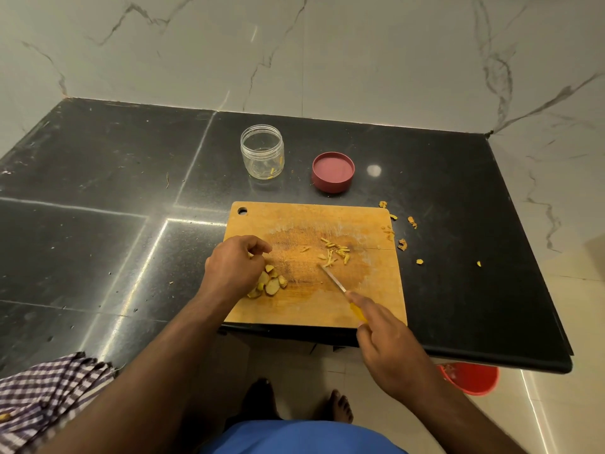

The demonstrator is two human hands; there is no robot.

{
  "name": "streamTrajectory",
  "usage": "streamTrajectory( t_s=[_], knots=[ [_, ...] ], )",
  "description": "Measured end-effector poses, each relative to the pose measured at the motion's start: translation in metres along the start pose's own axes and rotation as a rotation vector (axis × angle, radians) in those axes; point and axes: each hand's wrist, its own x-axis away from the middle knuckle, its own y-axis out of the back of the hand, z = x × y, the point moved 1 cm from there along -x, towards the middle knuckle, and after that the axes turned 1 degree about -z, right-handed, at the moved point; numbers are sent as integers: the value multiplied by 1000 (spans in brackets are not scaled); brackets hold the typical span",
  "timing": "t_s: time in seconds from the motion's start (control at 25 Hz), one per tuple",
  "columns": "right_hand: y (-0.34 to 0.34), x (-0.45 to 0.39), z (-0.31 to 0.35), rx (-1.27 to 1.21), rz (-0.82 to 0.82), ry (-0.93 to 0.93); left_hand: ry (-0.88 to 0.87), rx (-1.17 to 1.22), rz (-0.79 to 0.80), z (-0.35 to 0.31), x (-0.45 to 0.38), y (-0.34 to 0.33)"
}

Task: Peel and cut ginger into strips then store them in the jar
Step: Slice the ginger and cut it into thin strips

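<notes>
A wooden cutting board [327, 221] lies on the black counter. Ginger slices [270, 283] are piled at its left side, and thin ginger strips [337, 252] lie right of the middle. My left hand [234, 268] hovers over the slices with fingers curled; whether it holds a piece is hidden. My right hand [389, 342] grips the yellow handle of a small knife [334, 279], whose blade points toward the strips. A clear plastic jar [262, 151] stands open behind the board with a few strips inside. Its red lid [333, 172] lies to the right, upside down.
Ginger peel scraps [402, 244] are scattered on the counter right of the board. A checked cloth [49, 394] lies at the counter's near left edge. A red bucket [471, 378] stands on the floor below the counter's right end. Marble walls close the back.
</notes>
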Motion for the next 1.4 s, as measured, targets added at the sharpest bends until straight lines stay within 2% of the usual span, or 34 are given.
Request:
streamTrajectory(
  t_s=[0.08, 0.24, 0.4, 0.64, 0.8, 0.92, 1.12, 1.24, 1.4],
  knots=[
    [7, -3, -6, -3, -58, -42, -15, -30, 5, 0, 0, -2],
    [9, -4, -8, 12, 9, 4, -23, -78, 5, 0, 2, -1],
    [16, -6, -15, 1, -52, -60, 7, -45, -40, 7, 0, 8],
    [-4, -28, 14, -6, 15, 83, 63, 17, -72, 13, 3, 17],
    [5, -30, 3, 12, -40, -9, 50, 24, -68, 21, 8, 24],
    [4, -24, 3, -42, -19, 3, 60, 20, -18, 24, 13, 29],
    [-8, -20, 16, -90, 22, 41, 57, -97, 158, 19, 20, 32],
    [-10, -19, 18, -86, 36, 43, 48, -157, 177, 20, 23, 31],
    [-9, -19, 19, -113, 33, 42, 63, -25, 194, 24, 24, 35]
  ],
)
